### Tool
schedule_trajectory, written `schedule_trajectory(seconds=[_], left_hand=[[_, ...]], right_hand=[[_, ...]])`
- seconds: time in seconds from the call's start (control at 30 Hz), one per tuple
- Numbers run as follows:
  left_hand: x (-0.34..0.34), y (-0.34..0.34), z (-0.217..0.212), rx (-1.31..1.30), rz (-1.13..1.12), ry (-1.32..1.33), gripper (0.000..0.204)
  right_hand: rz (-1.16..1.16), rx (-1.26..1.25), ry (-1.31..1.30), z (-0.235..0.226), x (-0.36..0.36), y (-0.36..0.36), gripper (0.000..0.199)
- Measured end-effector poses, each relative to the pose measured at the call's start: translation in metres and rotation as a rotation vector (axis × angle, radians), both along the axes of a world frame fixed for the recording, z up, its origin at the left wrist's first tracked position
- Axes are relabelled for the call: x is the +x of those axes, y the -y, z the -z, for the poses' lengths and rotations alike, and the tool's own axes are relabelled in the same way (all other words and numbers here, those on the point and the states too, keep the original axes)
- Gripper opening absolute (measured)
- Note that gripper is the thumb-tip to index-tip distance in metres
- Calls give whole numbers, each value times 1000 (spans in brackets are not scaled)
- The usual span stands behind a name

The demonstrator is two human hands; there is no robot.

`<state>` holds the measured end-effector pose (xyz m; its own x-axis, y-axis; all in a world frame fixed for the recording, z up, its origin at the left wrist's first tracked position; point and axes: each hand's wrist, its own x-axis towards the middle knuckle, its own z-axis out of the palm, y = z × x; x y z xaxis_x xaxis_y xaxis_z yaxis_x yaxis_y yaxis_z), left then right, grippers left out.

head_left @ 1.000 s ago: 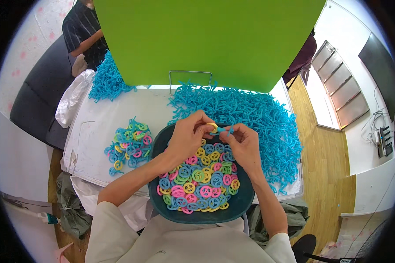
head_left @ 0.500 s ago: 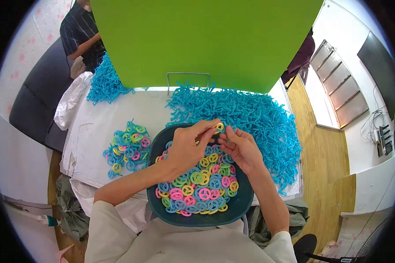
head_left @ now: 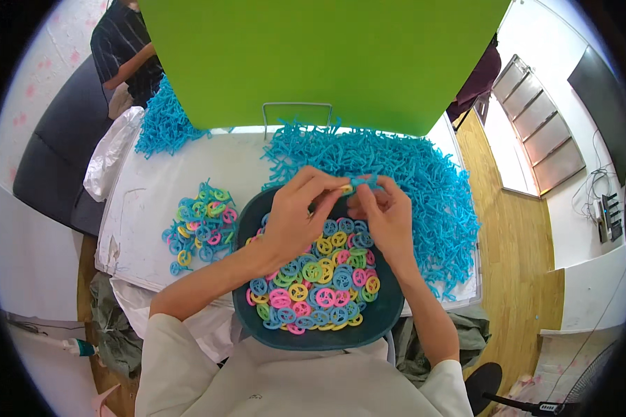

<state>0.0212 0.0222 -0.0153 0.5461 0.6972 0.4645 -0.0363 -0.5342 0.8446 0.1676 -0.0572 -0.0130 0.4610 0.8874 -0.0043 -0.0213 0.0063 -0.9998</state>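
Above the far part of a dark green tub, both my hands meet. Between the thumb and fingers of my left hand is a small yellow plastic ring, partly covered by the fingertips. My right hand pinches a blue plastic stick that touches the yellow ring. Whether the two are joined is hard to see. Many small spoked rings in blue, yellow, pink and green fill the tub below.
A large heap of blue sticks covers the table's right side. At left lie joined rings and sticks. Farther off is another blue heap. A green panel stands across the back. Someone in a dark striped shirt is at far left.
My hands have turned, and the yellow ring now shows edge-on, with the blue stick against it. The whole view has shifted slightly.
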Motion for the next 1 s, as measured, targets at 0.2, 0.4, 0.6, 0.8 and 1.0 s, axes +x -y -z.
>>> schedule_trajectory(seconds=[0.2, 0.4, 0.6, 0.8, 1.0], left_hand=[[4, 0, 3, 344, 13, -8, 21], [2, -3, 15, 119, -93, -202, 25], [-1, 0, 51, 456, 407, -629, 23], [0, -5, 38, 341, 318, -625, 23], [-3, -12, 1, -499, 101, -123, 15]], right_hand=[[-129, 180, -244, 3, 3, 2, 42], [-62, 332, -545, -4, 11, 8, 43], [-171, 16, -117, 1, 6, 8, 32], [-66, 104, 193, 9, 3, 6, 27], [61, 78, 265, 5, -2, 6, 20]])
